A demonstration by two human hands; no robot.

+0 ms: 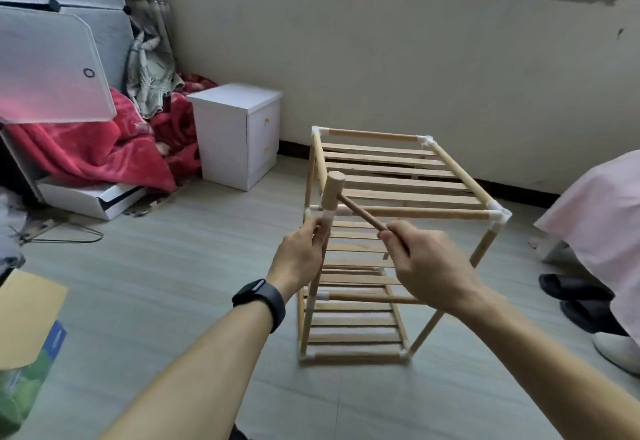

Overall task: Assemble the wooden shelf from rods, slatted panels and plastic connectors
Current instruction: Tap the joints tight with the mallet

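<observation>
1. Where the shelf stands on the floor, it is upright, well out from the wall, with three slatted panels one above another: top panel, a middle one and a bottom one near the floor.
2. White connectors join the rods at the corners; the near top rod runs between the two near corners.
3. At the near left corner of the shelf, the left hand is clenched round the upright rod just under the connector there.
4. The right hand grasps the handle of a wooden mallet, whose head stands on end right over that same corner connector; whether it touches cannot be told.
5. A dark watch sits on the left wrist.
6. Beyond the shelf's left side, a white cabinet stands against the wall.
7. Left of the cabinet, a red blanket lies heaped, with a frosted plastic door hanging open over it.
8. At the floor's near left corner lies a cardboard box.
9. At the right edge, pink cloth hangs over dark slippers.
</observation>
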